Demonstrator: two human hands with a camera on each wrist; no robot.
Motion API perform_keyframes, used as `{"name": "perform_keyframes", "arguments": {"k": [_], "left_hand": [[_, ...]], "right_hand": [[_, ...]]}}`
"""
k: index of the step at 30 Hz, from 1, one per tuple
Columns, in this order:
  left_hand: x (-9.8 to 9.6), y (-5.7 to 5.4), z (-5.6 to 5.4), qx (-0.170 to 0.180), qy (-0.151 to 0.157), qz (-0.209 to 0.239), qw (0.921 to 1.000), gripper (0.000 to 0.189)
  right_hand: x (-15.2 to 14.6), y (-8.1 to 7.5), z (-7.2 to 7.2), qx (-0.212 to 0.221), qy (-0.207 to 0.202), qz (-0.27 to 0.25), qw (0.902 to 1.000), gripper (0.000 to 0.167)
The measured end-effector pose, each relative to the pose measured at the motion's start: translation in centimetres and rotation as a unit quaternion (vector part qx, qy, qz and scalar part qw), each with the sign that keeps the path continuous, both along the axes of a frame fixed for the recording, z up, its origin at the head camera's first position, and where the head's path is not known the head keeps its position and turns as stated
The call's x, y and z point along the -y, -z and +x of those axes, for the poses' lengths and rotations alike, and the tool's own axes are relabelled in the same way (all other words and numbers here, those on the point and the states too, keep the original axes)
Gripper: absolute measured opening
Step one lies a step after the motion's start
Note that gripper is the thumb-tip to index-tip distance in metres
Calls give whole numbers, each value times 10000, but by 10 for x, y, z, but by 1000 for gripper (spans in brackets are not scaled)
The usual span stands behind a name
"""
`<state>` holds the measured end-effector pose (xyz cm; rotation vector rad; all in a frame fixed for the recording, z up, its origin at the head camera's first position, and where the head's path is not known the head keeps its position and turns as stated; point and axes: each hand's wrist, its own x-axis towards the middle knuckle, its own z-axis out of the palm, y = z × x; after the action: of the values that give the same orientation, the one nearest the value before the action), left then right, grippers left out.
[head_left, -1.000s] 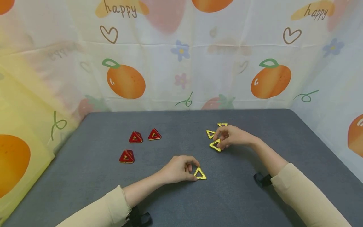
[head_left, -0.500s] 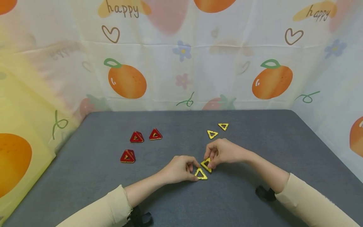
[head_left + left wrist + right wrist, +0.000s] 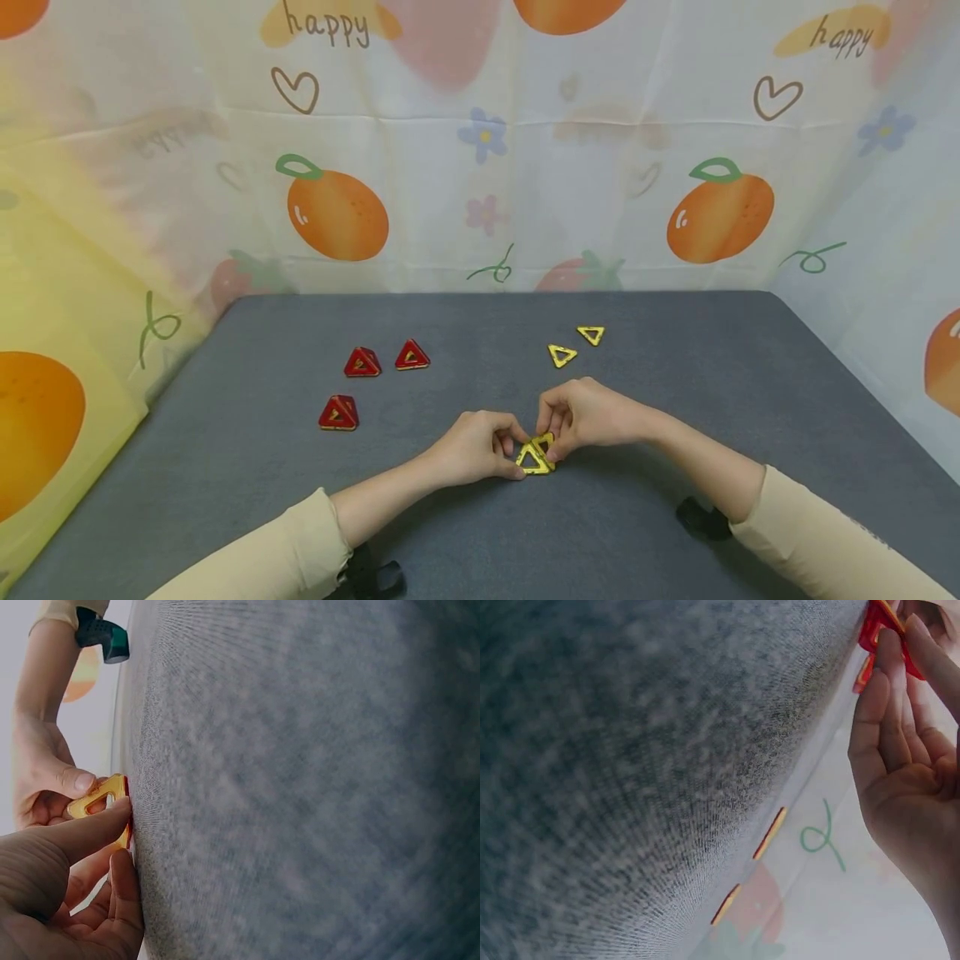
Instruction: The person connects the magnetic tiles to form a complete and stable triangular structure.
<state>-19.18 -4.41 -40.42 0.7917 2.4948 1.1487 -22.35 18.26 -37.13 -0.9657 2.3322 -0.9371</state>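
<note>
Near the middle front of the table, my left hand [image 3: 472, 448] pinches a yellow triangular magnetic tile [image 3: 532, 469] lying on the surface. My right hand [image 3: 600, 414] pinches a second yellow triangular tile [image 3: 545, 439], tilted, its edge right at the sloping right edge of the first. From the left wrist, a yellow tile with a cut-out middle [image 3: 116, 786] shows between both hands, with a thin red layer on its underside. Seen from the right wrist, the right fingers hold a tile with a red face [image 3: 871, 631] and a yellow edge.
Two more yellow triangular tiles [image 3: 562, 356] lie flat beyond the right hand. On the left stand three small red pyramids [image 3: 338, 413] built of triangular tiles. A printed cloth [image 3: 435, 183] hangs behind the dark grey table [image 3: 225, 492].
My right hand has drawn a yellow tile from the loose group toward the front left, up against the tile under my left hand, and tilted it. The left hand has stayed in place.
</note>
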Motion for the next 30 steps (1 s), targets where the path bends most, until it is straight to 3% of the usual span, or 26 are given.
{"name": "perform_keyframes", "arguments": {"k": [9, 30], "left_hand": [[0, -1, 0, 182, 16, 96, 9998, 30], [2, 0, -1, 259, 47, 156, 9995, 29]], "right_hand": [[-1, 9, -1, 590, -141, -57, 9981, 38], [-3, 15, -2, 469, -289, 108, 9984, 42]]}}
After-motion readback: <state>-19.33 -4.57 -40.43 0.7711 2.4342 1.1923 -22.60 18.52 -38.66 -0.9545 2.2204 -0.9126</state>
